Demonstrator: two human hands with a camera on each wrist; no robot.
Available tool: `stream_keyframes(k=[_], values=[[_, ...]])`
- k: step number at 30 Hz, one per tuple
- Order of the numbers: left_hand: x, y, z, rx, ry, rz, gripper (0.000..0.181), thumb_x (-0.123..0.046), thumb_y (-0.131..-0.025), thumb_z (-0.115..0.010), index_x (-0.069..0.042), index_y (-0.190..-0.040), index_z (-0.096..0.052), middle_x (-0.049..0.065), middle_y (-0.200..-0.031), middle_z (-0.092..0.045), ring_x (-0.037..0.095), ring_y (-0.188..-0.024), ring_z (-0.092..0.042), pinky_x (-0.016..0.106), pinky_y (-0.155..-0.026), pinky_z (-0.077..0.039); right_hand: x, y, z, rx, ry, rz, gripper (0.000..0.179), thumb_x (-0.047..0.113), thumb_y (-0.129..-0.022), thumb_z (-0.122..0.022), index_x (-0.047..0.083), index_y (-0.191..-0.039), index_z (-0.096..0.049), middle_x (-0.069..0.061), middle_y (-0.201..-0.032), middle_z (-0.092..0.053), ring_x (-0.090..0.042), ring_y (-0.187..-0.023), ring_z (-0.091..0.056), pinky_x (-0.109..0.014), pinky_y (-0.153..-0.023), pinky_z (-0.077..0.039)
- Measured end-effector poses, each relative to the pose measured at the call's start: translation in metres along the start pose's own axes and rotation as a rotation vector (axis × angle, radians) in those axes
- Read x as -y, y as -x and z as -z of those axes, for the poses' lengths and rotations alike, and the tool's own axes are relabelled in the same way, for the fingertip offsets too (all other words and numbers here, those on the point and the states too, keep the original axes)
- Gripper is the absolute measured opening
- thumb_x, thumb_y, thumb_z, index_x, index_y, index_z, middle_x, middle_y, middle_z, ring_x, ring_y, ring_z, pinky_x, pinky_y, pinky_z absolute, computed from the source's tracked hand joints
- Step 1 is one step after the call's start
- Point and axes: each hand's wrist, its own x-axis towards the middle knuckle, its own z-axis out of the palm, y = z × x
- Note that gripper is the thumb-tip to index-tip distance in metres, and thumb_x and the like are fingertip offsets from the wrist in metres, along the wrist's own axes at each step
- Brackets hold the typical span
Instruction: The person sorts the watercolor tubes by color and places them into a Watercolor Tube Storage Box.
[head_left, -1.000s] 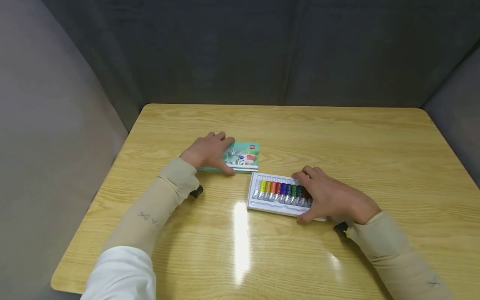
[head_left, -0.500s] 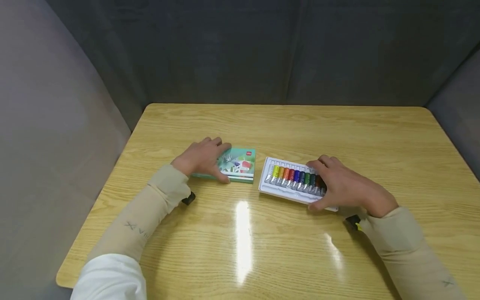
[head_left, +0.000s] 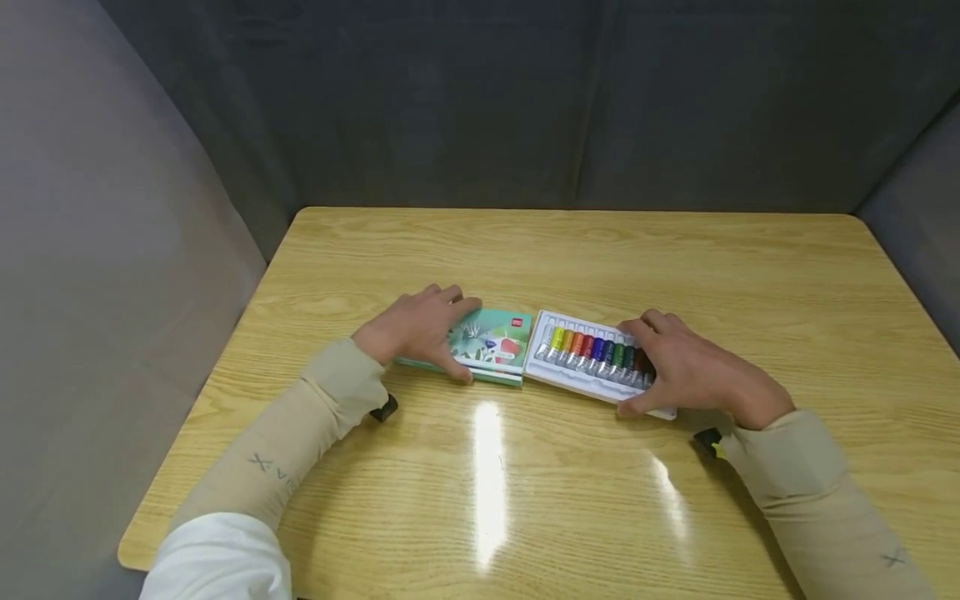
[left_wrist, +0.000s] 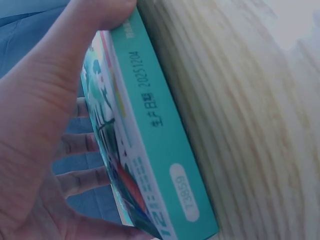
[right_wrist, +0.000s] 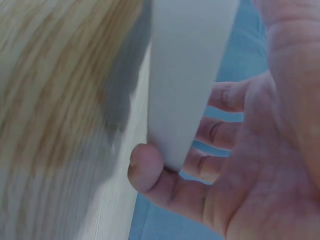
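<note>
My left hand (head_left: 416, 329) grips a flat teal cardboard box (head_left: 491, 337) with a printed plant picture, thumb along the near side and fingers over the far side. In the left wrist view, the box's teal side (left_wrist: 160, 120) shows black printed characters. A white plastic tray (head_left: 566, 379) sits right at the box's right end, slightly angled to it. Several paint tubes (head_left: 597, 350) in different colours lie in a row in the tray. My right hand (head_left: 693, 375) holds the tray's right end, covering the last tubes. The right wrist view shows the tray's white side (right_wrist: 185, 75) between thumb and fingers.
Both things are near the middle of a light wood table (head_left: 405, 517). A dark curtain (head_left: 450, 108) hangs behind the far edge, and a grey panel (head_left: 97, 292) stands on the left.
The tray first moved right and away from the box. Then the left hand slid the box right, and its end now meets the tray's left end. Both hands kept their hold.
</note>
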Motion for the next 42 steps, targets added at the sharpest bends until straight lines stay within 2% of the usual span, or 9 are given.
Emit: stream_keyframes(k=[6,13,17,23,31,42], values=[[-0.003,-0.001,-0.001,-0.002,0.016,-0.015,0.114,-0.081,-0.067,-0.077,-0.023,-0.158,-0.040,0.005,-0.146,-0.051,0.028,-0.121,-0.053,0.049,-0.094,-0.056,0.004,-0.001,-0.002,-0.007,0.010,0.005,0.117,0.073,-0.068,-0.084,0.004,-0.152,-0.042,-0.014,-0.130,-0.050,-0.028,-0.114,-0.049,-0.050,-0.096,-0.051],[-0.001,0.000,-0.001,-0.011,0.021,-0.004,0.114,-0.079,-0.067,-0.079,-0.022,-0.158,-0.041,0.006,-0.145,-0.051,0.028,-0.119,-0.053,0.049,-0.092,-0.056,0.006,-0.003,-0.006,-0.015,0.014,0.018,0.119,0.073,-0.066,-0.086,0.004,-0.152,-0.043,-0.013,-0.131,-0.051,-0.028,-0.116,-0.050,-0.050,-0.098,-0.052],[0.000,-0.001,0.000,-0.002,0.013,0.000,0.114,-0.079,-0.067,-0.079,-0.022,-0.158,-0.041,0.005,-0.142,-0.052,0.028,-0.116,-0.053,0.047,-0.090,-0.056,0.006,-0.005,-0.008,-0.014,0.011,0.024,0.119,0.072,-0.065,-0.087,0.004,-0.153,-0.043,-0.014,-0.134,-0.050,-0.028,-0.117,-0.051,-0.050,-0.097,-0.053],[0.001,-0.002,-0.001,0.022,-0.010,0.004,0.114,-0.081,-0.067,-0.078,-0.023,-0.157,-0.040,0.004,-0.144,-0.051,0.027,-0.116,-0.053,0.048,-0.092,-0.056,0.009,-0.006,-0.011,-0.001,0.027,0.037,0.118,0.070,-0.066,-0.087,0.004,-0.153,-0.043,-0.015,-0.136,-0.050,-0.028,-0.116,-0.051,-0.049,-0.096,-0.053],[0.000,-0.002,0.000,0.040,-0.018,-0.008,0.112,-0.080,-0.066,-0.079,-0.024,-0.156,-0.042,0.004,-0.143,-0.052,0.026,-0.115,-0.053,0.047,-0.092,-0.056,0.011,-0.008,-0.012,0.027,0.027,0.046,0.118,0.067,-0.066,-0.089,0.006,-0.155,-0.042,-0.017,-0.141,-0.047,-0.032,-0.122,-0.049,-0.054,-0.100,-0.053],[-0.004,0.003,-0.002,0.055,-0.048,-0.013,0.114,-0.081,-0.066,-0.078,-0.024,-0.158,-0.041,0.007,-0.146,-0.050,0.028,-0.119,-0.052,0.051,-0.094,-0.056,0.013,-0.010,-0.017,0.012,0.054,0.058,0.117,0.067,-0.065,-0.089,0.008,-0.154,-0.043,-0.015,-0.141,-0.048,-0.032,-0.122,-0.050,-0.055,-0.094,-0.056]])
